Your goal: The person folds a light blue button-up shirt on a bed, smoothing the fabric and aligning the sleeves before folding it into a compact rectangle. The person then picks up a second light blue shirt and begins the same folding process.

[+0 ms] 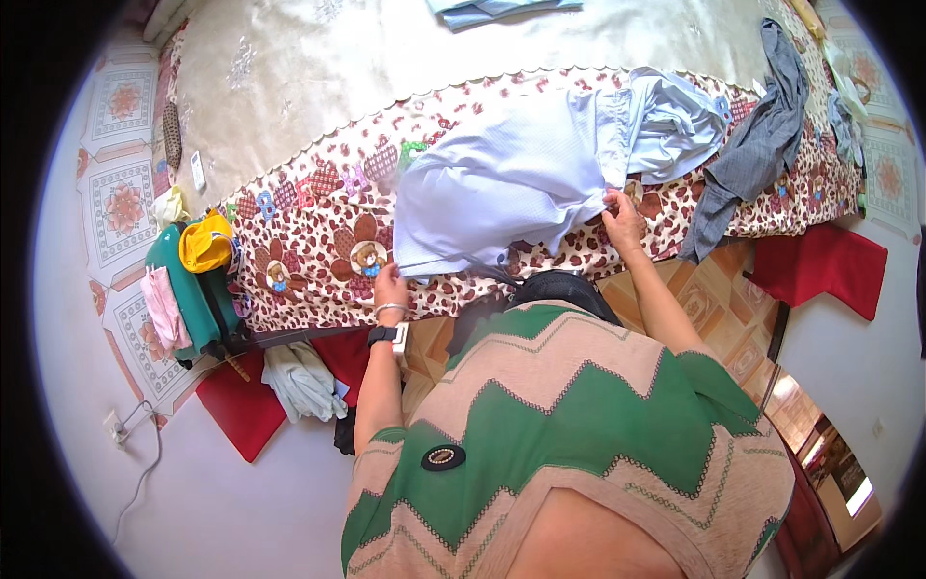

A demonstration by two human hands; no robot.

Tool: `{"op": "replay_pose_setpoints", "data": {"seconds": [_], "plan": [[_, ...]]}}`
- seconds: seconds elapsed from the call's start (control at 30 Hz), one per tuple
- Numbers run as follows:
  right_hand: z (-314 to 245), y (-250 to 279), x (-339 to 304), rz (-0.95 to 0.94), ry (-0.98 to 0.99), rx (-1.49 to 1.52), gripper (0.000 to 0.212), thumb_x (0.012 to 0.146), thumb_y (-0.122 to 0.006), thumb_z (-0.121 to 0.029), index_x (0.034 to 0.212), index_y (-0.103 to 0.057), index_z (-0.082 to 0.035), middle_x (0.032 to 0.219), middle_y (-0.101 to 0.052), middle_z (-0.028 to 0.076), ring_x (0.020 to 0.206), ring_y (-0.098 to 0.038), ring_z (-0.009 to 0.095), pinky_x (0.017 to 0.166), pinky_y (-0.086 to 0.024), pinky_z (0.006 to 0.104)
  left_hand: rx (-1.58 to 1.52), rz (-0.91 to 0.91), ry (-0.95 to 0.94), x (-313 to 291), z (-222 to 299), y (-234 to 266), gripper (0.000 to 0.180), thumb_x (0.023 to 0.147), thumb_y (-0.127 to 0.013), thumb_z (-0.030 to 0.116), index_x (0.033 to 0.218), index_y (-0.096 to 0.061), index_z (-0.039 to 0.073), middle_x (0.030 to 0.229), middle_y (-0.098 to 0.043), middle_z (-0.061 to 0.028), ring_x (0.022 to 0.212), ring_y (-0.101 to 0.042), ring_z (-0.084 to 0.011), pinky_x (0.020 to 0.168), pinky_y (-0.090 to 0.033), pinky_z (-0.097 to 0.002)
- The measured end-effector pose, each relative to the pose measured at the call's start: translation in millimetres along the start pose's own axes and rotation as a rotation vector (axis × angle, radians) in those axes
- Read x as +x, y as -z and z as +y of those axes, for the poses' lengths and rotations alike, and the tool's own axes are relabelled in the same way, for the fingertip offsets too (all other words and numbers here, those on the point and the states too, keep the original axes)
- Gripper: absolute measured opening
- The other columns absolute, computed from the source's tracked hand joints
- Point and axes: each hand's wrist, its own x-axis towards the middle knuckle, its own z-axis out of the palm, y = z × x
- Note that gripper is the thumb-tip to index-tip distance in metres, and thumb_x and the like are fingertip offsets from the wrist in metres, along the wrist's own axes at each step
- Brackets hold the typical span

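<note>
A light blue shirt (502, 179) lies spread across the near side of a bed, with a bunched part of it (675, 125) toward the right. My left hand (390, 289), with a bracelet and a watch at the wrist, pinches the shirt's lower left corner. On the other side, my right hand (623, 222) holds the near edge of the cloth between thumb and fingers, close to the bunched part. The fabric between both hands rests on the bedspread, slightly wrinkled along its near edge.
A patterned bedspread (309, 227) covers the bed edge. A dark grey garment (748, 145) lies at right, folded blue cloth (502, 8) at the far side. Left stand a green chair back (188, 289) with a yellow item (206, 243) and pink cloth (166, 309). Red seats (820, 270) flank me.
</note>
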Motion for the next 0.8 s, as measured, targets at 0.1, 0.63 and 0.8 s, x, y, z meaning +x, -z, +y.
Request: {"op": "replay_pose_setpoints", "data": {"seconds": [0.1,0.63,0.8], "plan": [[35.0,-16.9,4.0,0.038,-0.227,0.273,0.019,0.069,-0.058,-0.005,0.088,-0.054,-0.003,0.080,-0.051,-0.002,0.071,-0.047,0.005,0.063,-0.038,0.0180,0.047,-0.041,-0.217,26.8,54.5,-12.1,0.023,0.071,-0.049,0.004,0.094,-0.054,0.002,0.087,-0.056,-0.0136,0.080,-0.055,-0.0256,0.070,-0.044,-0.0320],[-119.9,28.3,5.5,-0.228,-0.651,1.461,0.046,0.067,-0.053,0.000,0.111,-0.041,0.001,0.103,-0.052,0.010,0.094,-0.051,0.021,0.085,-0.040,0.0315,0.476,-0.158,-0.734,115.5,170.1,-86.1,0.019,0.071,-0.044,0.009,0.086,-0.053,0.000,0.097,-0.048,-0.0169,0.093,-0.045,-0.0302,0.077,-0.039,-0.0386],[-187.9,59.8,6.0,-0.440,-0.412,1.444,0.062,0.061,-0.058,-0.007,0.118,-0.033,0.002,0.105,-0.051,0.012,0.096,-0.051,0.022,0.087,-0.039,0.0330,0.238,-0.176,-1.257,122.4,176.1,-108.8,0.018,0.076,-0.045,0.016,0.079,-0.054,0.000,0.080,-0.055,-0.0173,0.074,-0.054,-0.0253,0.062,-0.044,-0.0351]]}}
